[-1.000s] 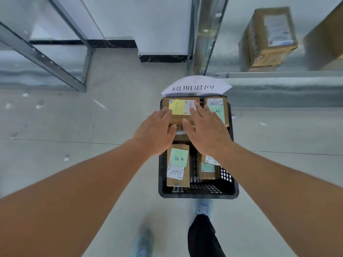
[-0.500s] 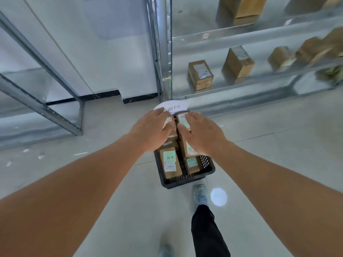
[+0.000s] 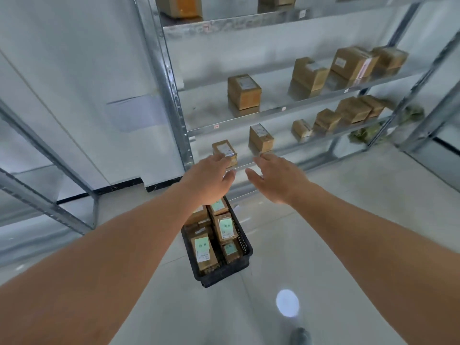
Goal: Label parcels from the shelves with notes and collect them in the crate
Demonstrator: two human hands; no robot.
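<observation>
Both hands reach forward at the centre of the frame, above the far end of the black crate point(image 3: 245, 247) on the floor. The left hand point(image 3: 207, 179) has its grip spread, fingers relaxed and holding nothing; its fingertips overlap the near face of a small brown parcel point(image 3: 224, 151) on the lowest shelf point(image 3: 286, 151), though actual touch cannot be told. The right hand point(image 3: 276, 179) is likewise spread and empty, just right of that parcel and below another parcel point(image 3: 261, 138). The crate, lower centre, holds several parcels bearing green notes point(image 3: 201, 245). More parcels stand on the shelves at upper right
</observation>
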